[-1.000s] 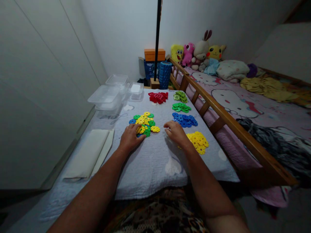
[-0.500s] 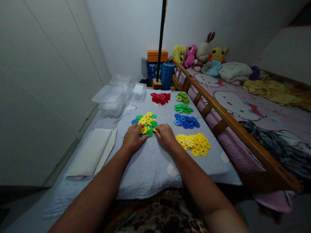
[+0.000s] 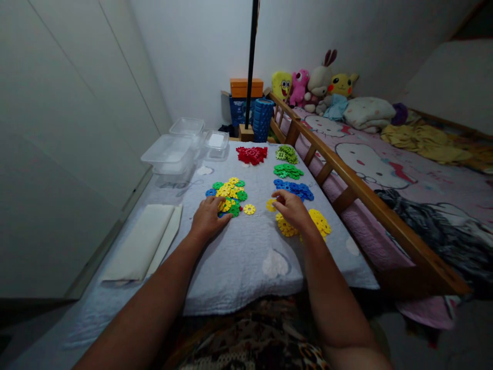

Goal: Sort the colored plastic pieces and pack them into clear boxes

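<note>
- In the middle of the cloth (image 3: 239,272) lies a mixed pile (image 3: 233,191) of flower-shaped pieces, mostly yellow and green, with some blue; a small red bit (image 3: 241,208) shows at its right edge.
- One single yellow piece (image 3: 249,209) lies flat, just to the right of this pile.
- The left hand (image 3: 208,218) rests at the near left edge of the mixed pile, its thumb and fingers apart; whether it has hold of any piece, I cannot tell.
- The right hand (image 3: 291,207) is half curled, with a small gap between thumb and forefinger. A blurred yellow piece (image 3: 270,205) is at its fingertips, but I cannot tell if it is pinched.
- Partly covered by this hand and forearm is the yellow pile (image 3: 321,222).
- Farther along the right side follow the blue pile (image 3: 295,189), the green pile (image 3: 288,171) and the light-green pile (image 3: 286,154); the red pile (image 3: 251,155) lies near the far edge.
- On the left stand clear containers (image 3: 167,149), and nearer lies a folded pale sheet (image 3: 138,241).
- To the right, behind a wooden rail (image 3: 346,182), is a bed (image 3: 358,154) with soft toys (image 3: 299,87).
</note>
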Motion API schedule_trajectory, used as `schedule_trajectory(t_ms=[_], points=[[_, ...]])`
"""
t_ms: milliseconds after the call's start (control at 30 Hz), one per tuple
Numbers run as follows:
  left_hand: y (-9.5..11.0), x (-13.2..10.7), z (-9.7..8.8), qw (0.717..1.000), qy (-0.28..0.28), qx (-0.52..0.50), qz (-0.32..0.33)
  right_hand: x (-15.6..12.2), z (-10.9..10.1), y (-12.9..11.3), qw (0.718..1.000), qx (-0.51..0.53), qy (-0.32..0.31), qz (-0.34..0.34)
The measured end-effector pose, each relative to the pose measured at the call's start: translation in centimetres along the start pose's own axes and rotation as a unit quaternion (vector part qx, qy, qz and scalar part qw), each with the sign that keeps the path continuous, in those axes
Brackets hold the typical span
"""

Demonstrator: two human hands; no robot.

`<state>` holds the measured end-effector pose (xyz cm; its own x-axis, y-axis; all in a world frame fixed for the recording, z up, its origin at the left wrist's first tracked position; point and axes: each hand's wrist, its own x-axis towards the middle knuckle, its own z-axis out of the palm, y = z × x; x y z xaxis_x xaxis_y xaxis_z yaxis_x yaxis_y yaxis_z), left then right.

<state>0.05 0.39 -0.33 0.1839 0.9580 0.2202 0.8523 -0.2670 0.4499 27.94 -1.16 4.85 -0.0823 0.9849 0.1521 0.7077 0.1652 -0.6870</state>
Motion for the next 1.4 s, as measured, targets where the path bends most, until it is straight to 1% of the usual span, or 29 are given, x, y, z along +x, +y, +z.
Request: schedule_trajectory(t_ms=[100, 200, 300, 400, 500, 600, 667, 767, 867, 933, 1000, 1133, 1233, 1300, 1400], points=[[0.0, 0.1, 0.0, 1.0, -0.004, -0.002, -0.001, -1.0, -2.1, 1.3, 1.0, 0.011, 0.008, 0.023], [0.0, 0.1, -0.1, 1.0, -0.011, 0.002, -0.006, -1.8, -2.8, 1.9, 0.999, 0.004, -0.009, 0.032], [0.0, 0.1, -0.2, 1.0, -0.012, 0.003, -0.006, -2.3, -2.3, 2.1, 0.999, -0.006, -0.037, 0.034], [-0.1, 0.1, -0.2, 1.0, -0.009, 0.001, -0.003, -2.5, -1.4, 2.1, 0.997, -0.041, -0.051, 0.035], [-0.1, 0.1, -0.1, 1.0, -0.006, -0.003, -0.002, -2.5, -0.8, 2.1, 0.992, -0.109, -0.053, 0.025], [-0.2, 0.1, 0.0, 1.0, -0.005, -0.003, -0.001, -2.5, -0.6, 2.1, 0.981, -0.19, -0.046, 0.018], [-0.2, 0.1, 0.0, 1.0, -0.006, -0.002, -0.002, -2.5, -0.5, 2.2, 0.973, -0.224, -0.047, 0.023], [-0.1, 0.0, -0.1, 1.0, -0.007, -0.002, -0.003, -2.3, -0.6, 1.9, 0.97, -0.237, -0.044, 0.024], [0.1, 0.0, -0.3, 1.0, -0.011, -0.003, -0.003, -1.6, -0.5, 1.2, 0.973, -0.226, -0.041, 0.006], [0.2, 0.0, -0.3, 1.0, -0.013, -0.003, -0.005, -0.9, 0.1, 0.3, 0.973, -0.223, -0.052, -0.006], [0.3, 0.0, -0.3, 1.0, -0.015, 0.0, -0.008, -0.2, 1.1, -0.7, 0.972, -0.225, -0.069, -0.018], [0.1, 0.0, -0.2, 1.0, -0.007, -0.001, -0.008, 0.6, 4.4, -2.3, 0.968, -0.233, -0.086, -0.035], [0.0, 0.0, -0.1, 1.0, 0.001, -0.004, -0.004, 0.6, 6.6, -2.9, 0.969, -0.229, -0.084, -0.048], [0.0, 0.0, 0.0, 1.0, 0.003, -0.004, -0.001, 0.5, 7.4, -3.0, 0.968, -0.227, -0.087, -0.058], [-0.1, 0.0, 0.0, 1.0, 0.003, -0.003, -0.004, 0.4, 7.8, -2.9, 0.966, -0.233, -0.089, -0.067]])
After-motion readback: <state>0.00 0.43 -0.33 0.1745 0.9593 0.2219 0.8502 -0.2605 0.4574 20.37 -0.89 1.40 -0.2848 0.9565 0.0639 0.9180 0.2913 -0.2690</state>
